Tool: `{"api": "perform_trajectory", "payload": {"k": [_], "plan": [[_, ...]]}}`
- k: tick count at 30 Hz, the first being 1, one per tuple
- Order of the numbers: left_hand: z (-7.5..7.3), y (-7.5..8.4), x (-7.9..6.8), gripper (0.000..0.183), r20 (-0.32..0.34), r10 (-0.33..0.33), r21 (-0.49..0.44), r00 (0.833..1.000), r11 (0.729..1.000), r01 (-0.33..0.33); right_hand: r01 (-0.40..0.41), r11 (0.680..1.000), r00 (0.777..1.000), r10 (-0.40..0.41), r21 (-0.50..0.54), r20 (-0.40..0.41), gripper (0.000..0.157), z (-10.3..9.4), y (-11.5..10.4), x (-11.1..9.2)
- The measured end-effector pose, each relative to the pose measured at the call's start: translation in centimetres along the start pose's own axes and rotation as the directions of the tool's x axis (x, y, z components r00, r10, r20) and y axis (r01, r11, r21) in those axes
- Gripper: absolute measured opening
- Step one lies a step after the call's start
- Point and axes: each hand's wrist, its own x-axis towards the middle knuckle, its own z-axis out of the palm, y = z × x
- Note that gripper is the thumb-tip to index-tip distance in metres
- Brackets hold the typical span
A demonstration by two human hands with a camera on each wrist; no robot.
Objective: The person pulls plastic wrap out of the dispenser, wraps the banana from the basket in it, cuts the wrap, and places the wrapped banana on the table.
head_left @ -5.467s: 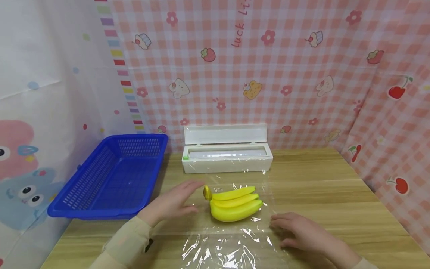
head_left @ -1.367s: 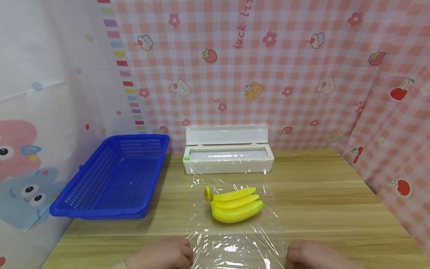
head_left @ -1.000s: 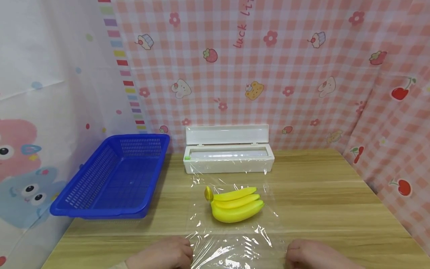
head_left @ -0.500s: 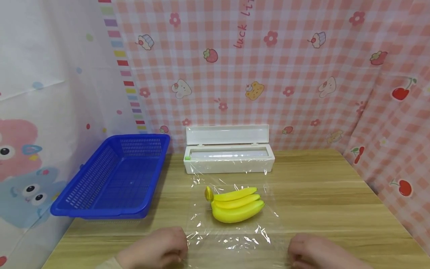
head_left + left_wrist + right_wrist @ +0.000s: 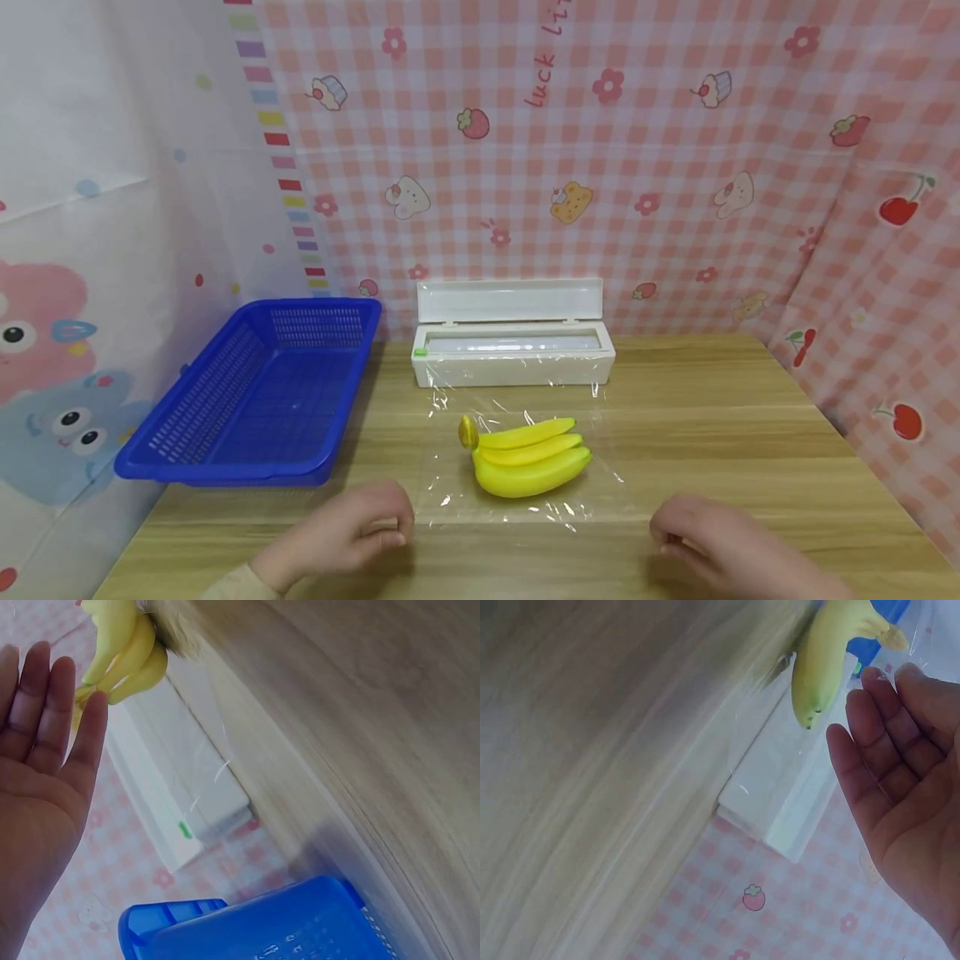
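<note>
A bunch of yellow bananas [image 5: 528,458] lies on clear plastic wrap [image 5: 450,500], which runs out from a white wrap dispenser [image 5: 513,369] with its lid raised. My left hand [image 5: 341,533] is left of the bananas and nearer the front, thumb and index finger meeting at the wrap's near edge. On the other side, my right hand [image 5: 738,546] pinches the wrap likewise; glints of film show at its fingertips in the right wrist view. The other fingers of both hands are loosely bent. The transparent film's exact outline is hard to see.
A blue plastic basket [image 5: 255,417] stands at the table's left. A pink checked cloth [image 5: 487,167] hangs behind the wooden table [image 5: 720,433], and more printed cloth covers both sides. The dispenser's back is close to the rear cloth.
Both hands first came back to the near edge and took hold of the wrap there. They have since risen and moved forward, the film's glints shifting toward the bananas.
</note>
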Motion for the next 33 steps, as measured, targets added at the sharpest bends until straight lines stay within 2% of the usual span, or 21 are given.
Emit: {"api": "perform_trajectory", "payload": {"k": [2, 5, 6, 9, 19, 25, 27, 33], "plan": [[-0.1, 0.0, 0.1, 0.026, -0.031, -0.023, -0.013, 0.999, 1.0, 0.022, 0.03, 0.999, 0.998, -0.031, -0.037, -0.046, 0.034, 0.0, 0.2, 0.1], [-0.2, 0.0, 0.3, 0.028, -0.075, -0.061, -0.021, 0.995, 0.998, 0.059, 0.076, 0.994, 0.992, -0.083, -0.074, -0.094, 0.016, -0.1, 0.6, 0.4], [-0.2, 0.0, 0.3, 0.028, -0.091, -0.068, -0.019, 0.994, 0.998, 0.067, 0.092, 0.992, 0.989, -0.101, -0.088, -0.109, 0.015, -0.1, 0.7, 0.6], [-0.2, 0.0, 0.5, 0.027, -0.14, -0.084, 0.008, 0.986, 0.996, 0.086, 0.107, 0.986, 0.982, -0.125, -0.131, -0.144, 0.027, -0.2, 0.9, 0.9], [0.3, -0.1, 1.0, 0.029, -0.276, -0.1, 0.059, 0.956, 0.991, 0.12, 0.058, 0.983, 0.976, -0.093, -0.174, -0.198, 0.031, -0.4, 1.2, 1.7], [0.4, 0.1, 1.5, 0.03, -0.319, -0.157, 0.063, 0.935, 0.981, 0.186, 0.013, 0.979, 0.972, -0.06, -0.202, -0.226, 0.036, -0.4, 1.3, 2.2], [0.4, 0.2, 1.8, 0.031, -0.33, -0.175, 0.055, 0.927, 0.977, 0.204, 0.0, 0.979, 0.972, -0.048, -0.205, -0.23, 0.03, -0.5, 1.3, 2.4], [0.4, 0.3, 2.4, 0.034, -0.378, -0.192, 0.068, 0.906, 0.97, 0.233, -0.036, 0.978, 0.971, -0.015, -0.205, -0.24, 0.026, -0.7, 1.6, 2.7]]}}
